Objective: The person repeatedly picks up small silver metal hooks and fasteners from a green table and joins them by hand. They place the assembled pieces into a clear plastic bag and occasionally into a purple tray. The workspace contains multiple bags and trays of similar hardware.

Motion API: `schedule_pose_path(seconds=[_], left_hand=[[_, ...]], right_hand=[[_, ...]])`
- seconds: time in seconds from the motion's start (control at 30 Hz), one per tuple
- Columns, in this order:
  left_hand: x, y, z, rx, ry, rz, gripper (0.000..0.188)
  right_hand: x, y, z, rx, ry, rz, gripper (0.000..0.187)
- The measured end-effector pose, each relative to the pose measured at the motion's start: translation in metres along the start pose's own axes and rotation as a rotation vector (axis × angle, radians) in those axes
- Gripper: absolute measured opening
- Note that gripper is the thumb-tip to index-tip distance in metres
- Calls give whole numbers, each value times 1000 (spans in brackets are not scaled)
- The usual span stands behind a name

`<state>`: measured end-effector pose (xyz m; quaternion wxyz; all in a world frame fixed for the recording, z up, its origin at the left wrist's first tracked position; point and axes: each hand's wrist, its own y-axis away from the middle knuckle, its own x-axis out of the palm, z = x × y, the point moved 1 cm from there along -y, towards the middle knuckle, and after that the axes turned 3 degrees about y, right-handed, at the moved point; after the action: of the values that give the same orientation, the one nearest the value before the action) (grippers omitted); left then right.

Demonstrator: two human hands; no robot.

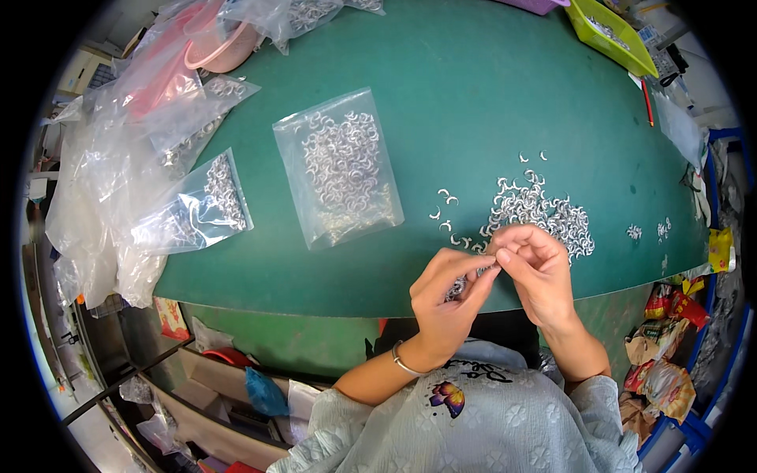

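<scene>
My left hand point(445, 303) is cupped at the near edge of the green table point(473, 94) and holds a bunch of small silver crescent-shaped metal pieces in its palm. My right hand point(536, 272) meets it fingertip to fingertip, pinching one small piece between thumb and forefinger. Just beyond the hands lies a loose pile of the same silver pieces point(540, 213), with a few strays to its left. A clear zip bag point(339, 177) filled with such pieces lies flat in the middle of the table.
More clear bags of pieces point(197, 209) are heaped at the table's left, near a pink bowl point(217, 43). A yellow-green tray point(611, 31) and a red pencil point(646, 102) sit at the far right. Boxes and wrappers lie on the floor below.
</scene>
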<state>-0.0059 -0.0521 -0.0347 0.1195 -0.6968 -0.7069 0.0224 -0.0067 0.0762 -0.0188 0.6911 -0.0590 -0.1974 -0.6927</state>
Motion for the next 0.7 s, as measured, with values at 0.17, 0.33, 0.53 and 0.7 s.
schedule_pose_path(seconds=[0.17,0.33,0.53,0.7], left_hand=[[-3,1,-3,-14,54,10,21],[-4,4,-5,-36,67,35,20],[-5,4,-9,-49,85,56,18],[-5,4,-8,-14,100,107,15]], right_hand=[[4,8,6,-49,3,19,14],[-2,9,2,77,-110,40,12],[1,11,2,184,-259,73,10],[1,12,1,261,-259,64,9]])
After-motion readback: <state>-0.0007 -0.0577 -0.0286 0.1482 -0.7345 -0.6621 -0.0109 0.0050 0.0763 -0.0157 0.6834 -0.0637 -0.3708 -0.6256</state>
